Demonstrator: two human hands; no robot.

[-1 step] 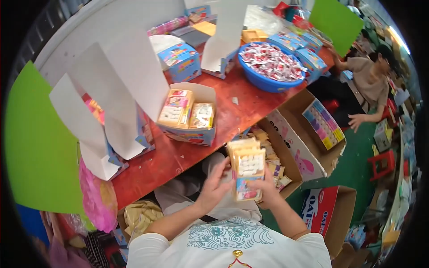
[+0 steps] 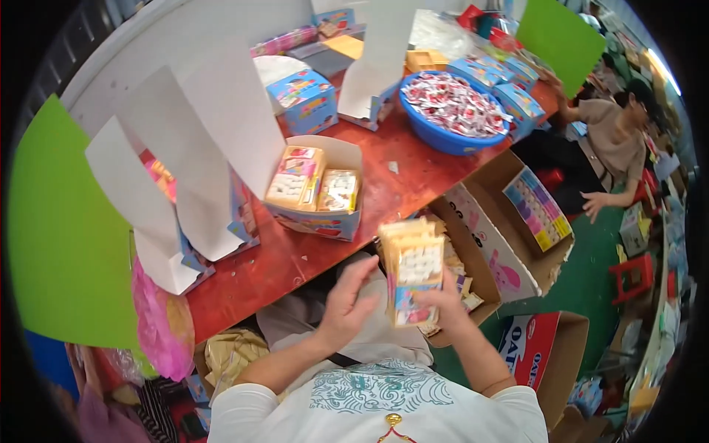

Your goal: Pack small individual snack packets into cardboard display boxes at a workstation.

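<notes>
A stack of small flat packets [image 2: 417, 267], with white pieces behind clear film and blue-and-pink printed ends, stands upright above my lap. My right hand [image 2: 445, 301] grips its right side, thumb across the front. Just left of the stack is my left hand [image 2: 347, 301], its fingers apart and a small gap between them and the packets. Ahead on the red table [image 2: 391, 188] sits an open display box [image 2: 314, 221], partly filled with similar packets [image 2: 295, 177]. Below and beyond my right hand, a cardboard carton [image 2: 484, 284] holds many loose packets, partly hidden by the stack.
A blue basin [image 2: 450, 140] of wrapped sweets stands at the back right, near closed blue boxes [image 2: 301, 100]. More open boxes with tall white lids [image 2: 159, 244] stand left. On the right are a carton [image 2: 543, 273], a red box [image 2: 532, 343] and a seated person [image 2: 609, 140].
My left hand has drawn slightly away from the stack, widening the gap. My right hand still holds the packets. The whole view has shifted a little.
</notes>
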